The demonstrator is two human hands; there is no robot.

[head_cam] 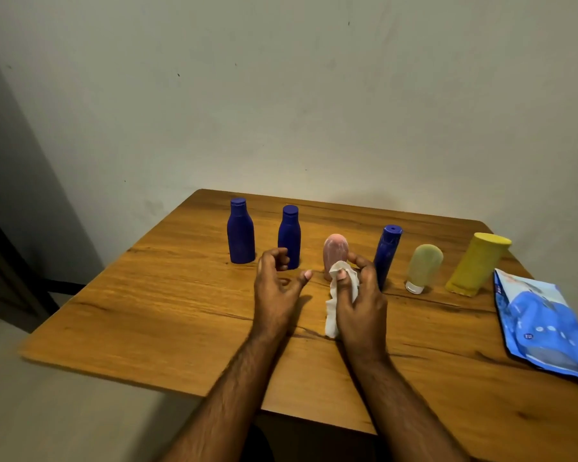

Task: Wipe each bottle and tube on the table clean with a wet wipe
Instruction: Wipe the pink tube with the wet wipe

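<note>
Several containers stand in a row on the wooden table [167, 295]: a tall blue bottle [240, 236], a shorter blue bottle [289, 233], a pink tube [335, 253], a slim blue bottle [387, 251], a pale yellow tube [422, 266] on its white cap, and a big yellow tube [477, 263]. My right hand [359, 295] grips a crumpled white wet wipe [334, 310], which hangs down just in front of the pink tube. My left hand [276, 285] hovers empty with curled, parted fingers in front of the shorter blue bottle.
A blue wet-wipe pack [544, 325] lies flat at the table's right edge. The table's back edge meets a plain wall. Floor and a dark doorway are to the left.
</note>
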